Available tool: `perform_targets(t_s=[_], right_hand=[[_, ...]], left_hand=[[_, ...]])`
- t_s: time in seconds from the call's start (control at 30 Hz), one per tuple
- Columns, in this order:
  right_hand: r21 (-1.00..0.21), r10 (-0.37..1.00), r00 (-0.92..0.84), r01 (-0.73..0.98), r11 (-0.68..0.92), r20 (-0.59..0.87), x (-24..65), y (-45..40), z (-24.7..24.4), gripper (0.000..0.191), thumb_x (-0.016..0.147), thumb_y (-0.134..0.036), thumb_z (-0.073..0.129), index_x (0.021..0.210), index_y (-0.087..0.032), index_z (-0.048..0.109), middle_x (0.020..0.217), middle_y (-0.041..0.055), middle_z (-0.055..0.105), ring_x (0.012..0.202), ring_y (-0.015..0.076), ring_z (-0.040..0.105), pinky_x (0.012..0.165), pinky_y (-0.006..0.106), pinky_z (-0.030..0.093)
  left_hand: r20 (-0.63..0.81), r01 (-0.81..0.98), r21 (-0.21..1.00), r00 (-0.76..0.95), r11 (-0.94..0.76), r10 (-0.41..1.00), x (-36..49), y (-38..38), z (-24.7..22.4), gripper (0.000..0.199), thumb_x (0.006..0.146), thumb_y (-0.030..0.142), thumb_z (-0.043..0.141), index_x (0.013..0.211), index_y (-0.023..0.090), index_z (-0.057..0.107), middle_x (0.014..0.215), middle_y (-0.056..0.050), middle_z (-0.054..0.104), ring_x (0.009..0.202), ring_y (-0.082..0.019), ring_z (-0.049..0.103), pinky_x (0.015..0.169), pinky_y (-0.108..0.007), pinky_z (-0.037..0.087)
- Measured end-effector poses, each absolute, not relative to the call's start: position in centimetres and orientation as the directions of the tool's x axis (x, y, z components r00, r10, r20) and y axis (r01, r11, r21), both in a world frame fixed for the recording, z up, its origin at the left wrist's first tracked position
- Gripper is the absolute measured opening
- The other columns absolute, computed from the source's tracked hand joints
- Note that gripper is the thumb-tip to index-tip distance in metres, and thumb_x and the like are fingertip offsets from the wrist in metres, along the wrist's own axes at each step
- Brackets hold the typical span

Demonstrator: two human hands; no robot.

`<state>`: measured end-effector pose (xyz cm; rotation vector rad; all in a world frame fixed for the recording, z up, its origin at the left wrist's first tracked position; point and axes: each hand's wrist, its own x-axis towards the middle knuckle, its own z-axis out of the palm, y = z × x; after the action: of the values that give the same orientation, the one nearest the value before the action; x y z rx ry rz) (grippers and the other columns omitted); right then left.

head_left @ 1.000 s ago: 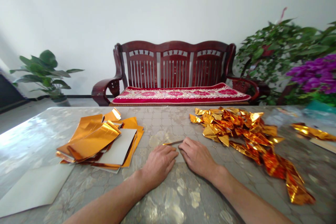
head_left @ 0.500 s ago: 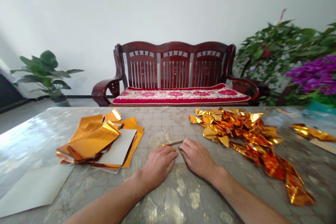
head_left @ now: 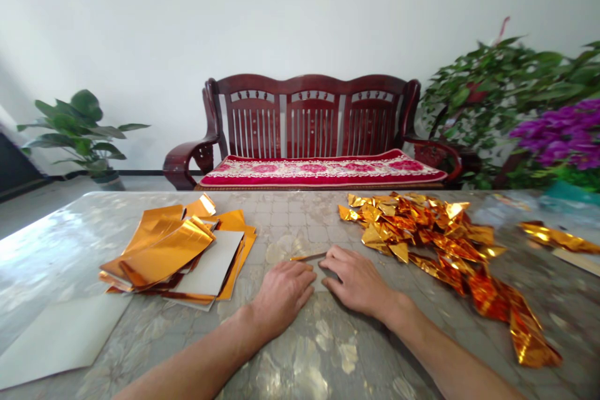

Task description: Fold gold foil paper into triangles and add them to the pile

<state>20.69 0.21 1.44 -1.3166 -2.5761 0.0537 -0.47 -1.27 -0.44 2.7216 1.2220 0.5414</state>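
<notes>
Lying between both hands, a thin gold foil strip (head_left: 307, 257) was seen near the middle of the mottled tabletop (head_left: 290, 219). The left hand (head_left: 284, 295) and right hand (head_left: 357, 280) were set low, their fingers (head_left: 302, 275) curled and pressed down beside it; whether it was grasped could not be told. A stack of foil sheets (head_left: 175, 250) lay to their left, a heap of crumpled gold foil (head_left: 417, 228) to their right, toward the far edge.
</notes>
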Motion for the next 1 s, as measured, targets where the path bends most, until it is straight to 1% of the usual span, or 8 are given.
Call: perform_targets(t_s=[0.1,0.23,0.37,0.5,0.63,0.7,0.87,1.0], right_hand=[[-0.094,0.793,-0.566,0.798,0.596,0.225,20.3,0.2,1.0,0.007,0.092,-0.022,0.058,0.093,-0.021,0.064,0.096,0.0035,0.060,0.092,0.0179,0.058,0.079,0.029,0.041],[-0.055,0.796,-0.560,0.809,0.585,0.231,20.1,0.2,0.6,0.016,0.096,-0.016,0.049,0.089,-0.020,0.064,0.092,0.0037,0.060,0.089,0.0169,0.058,0.078,0.028,0.040],[-0.128,0.793,-0.569,0.789,0.601,0.218,20.4,0.3,1.0,0.007,0.092,-0.025,0.059,0.093,-0.021,0.064,0.095,0.0024,0.060,0.092,0.0172,0.058,0.079,0.028,0.041],[-0.201,0.798,-0.569,0.773,0.602,0.199,20.9,0.4,1.5,0.013,0.084,-0.028,0.067,0.095,-0.022,0.065,0.097,0.0014,0.060,0.092,0.0171,0.058,0.079,0.028,0.041],[-0.219,0.795,-0.579,0.764,0.607,0.181,21.0,0.4,1.8,0.021,0.079,-0.029,0.071,0.098,-0.023,0.066,0.099,0.0014,0.060,0.092,0.0178,0.058,0.079,0.028,0.041],[-0.206,0.795,-0.580,0.768,0.607,0.178,20.9,0.3,1.9,0.020,0.079,-0.030,0.070,0.097,-0.023,0.066,0.099,0.0017,0.060,0.092,0.0180,0.058,0.078,0.029,0.041],[-0.115,0.794,-0.571,0.792,0.600,0.208,20.2,-0.1,1.4,0.007,0.089,-0.026,0.060,0.093,-0.021,0.064,0.097,0.0035,0.060,0.092,0.0181,0.058,0.079,0.029,0.041],[-0.080,0.793,-0.571,0.798,0.597,0.213,20.0,-0.1,1.3,0.011,0.093,-0.020,0.053,0.092,-0.021,0.065,0.095,0.0036,0.060,0.091,0.0177,0.058,0.079,0.029,0.041]], left_hand=[[0.269,0.707,0.240,0.611,-0.666,0.745,-0.5,-1.2,-0.4,0.015,0.093,0.027,0.056,0.105,0.024,0.065,0.109,-0.002,0.069,0.104,-0.020,0.063,0.095,-0.035,0.048],[0.258,0.712,0.233,0.612,-0.662,0.748,-0.4,-1.2,-0.3,0.014,0.093,0.027,0.058,0.104,0.023,0.065,0.109,-0.002,0.069,0.104,-0.021,0.063,0.094,-0.035,0.048],[0.264,0.714,0.239,0.605,-0.659,0.751,-0.4,-1.2,-0.5,0.015,0.094,0.024,0.055,0.105,0.024,0.065,0.109,-0.002,0.069,0.103,-0.021,0.063,0.094,-0.035,0.048],[0.270,0.707,0.246,0.607,-0.663,0.747,-0.5,-1.1,-0.6,0.015,0.094,0.025,0.055,0.104,0.024,0.066,0.108,-0.003,0.069,0.103,-0.020,0.064,0.095,-0.034,0.048],[0.267,0.710,0.248,0.604,-0.659,0.751,-0.6,-1.1,-0.5,0.014,0.094,0.027,0.056,0.104,0.023,0.066,0.106,-0.003,0.069,0.102,-0.021,0.064,0.093,-0.034,0.049],[0.262,0.712,0.246,0.604,-0.657,0.753,-0.6,-1.1,-0.5,0.014,0.094,0.027,0.056,0.103,0.023,0.066,0.106,-0.003,0.069,0.103,-0.021,0.064,0.093,-0.035,0.049],[0.269,0.713,0.251,0.599,-0.655,0.754,-0.6,-1.2,-0.4,0.014,0.092,0.028,0.059,0.103,0.023,0.066,0.107,-0.003,0.070,0.104,-0.021,0.064,0.095,-0.034,0.048],[0.271,0.699,0.254,0.612,-0.669,0.743,-0.7,-1.2,-0.4,0.017,0.090,0.033,0.064,0.104,0.023,0.065,0.110,-0.003,0.069,0.105,-0.022,0.064,0.095,-0.034,0.048]])
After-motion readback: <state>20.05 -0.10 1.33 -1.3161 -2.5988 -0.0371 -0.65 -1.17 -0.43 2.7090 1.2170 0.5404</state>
